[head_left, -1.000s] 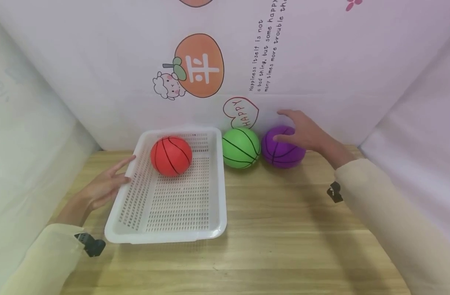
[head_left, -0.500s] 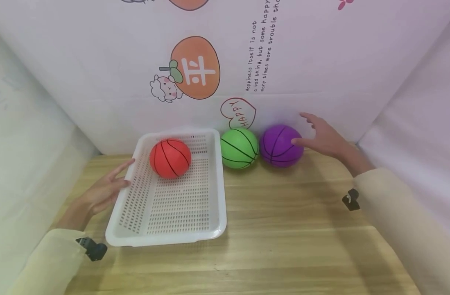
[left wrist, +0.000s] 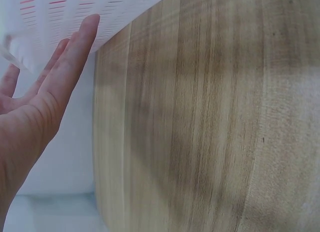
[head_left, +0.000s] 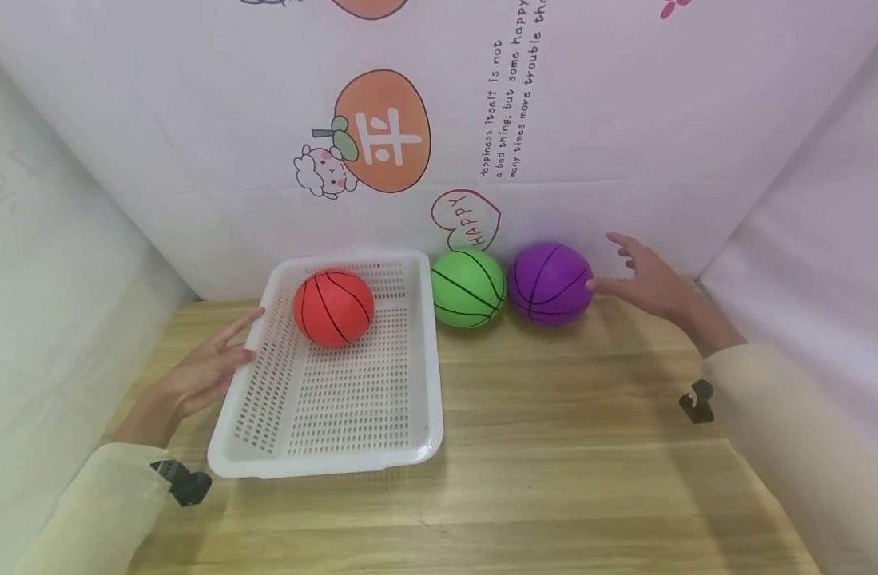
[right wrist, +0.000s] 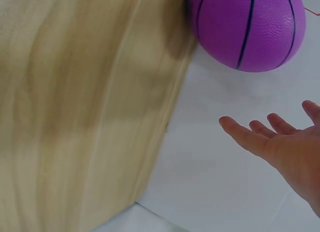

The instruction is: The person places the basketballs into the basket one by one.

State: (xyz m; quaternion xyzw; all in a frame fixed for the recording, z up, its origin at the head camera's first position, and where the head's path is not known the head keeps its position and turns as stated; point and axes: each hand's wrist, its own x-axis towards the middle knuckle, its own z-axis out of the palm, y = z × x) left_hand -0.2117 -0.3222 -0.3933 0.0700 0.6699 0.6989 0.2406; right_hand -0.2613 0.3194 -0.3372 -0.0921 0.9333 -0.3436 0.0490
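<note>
My left hand (head_left: 204, 371) is at the left rim of a white perforated basket (head_left: 430, 383), its fingers extended against the outer side. In the left wrist view the fingers (left wrist: 75, 56) lie along the basket wall (left wrist: 115, 11). Inside the basket, near its far end, lies a red ball (head_left: 334, 308) with black basketball lines. A green ball (head_left: 469, 288) of the same sort sits right beside the basket, and a purple ball (head_left: 550, 284) next to that. My right hand (head_left: 650, 279) hovers just right of the purple ball, fingers spread and holding nothing; the right wrist view shows a gap between them.
A wooden table (head_left: 554, 463) carries everything. Behind it stands a white printed backdrop (head_left: 625, 120), close behind the balls. White sheets enclose the left (head_left: 57, 263) and right (head_left: 820, 263) sides.
My right hand has drawn back to the right, from over the purple ball to beside it. The left hand stays at the basket; the whole view shifted slightly.
</note>
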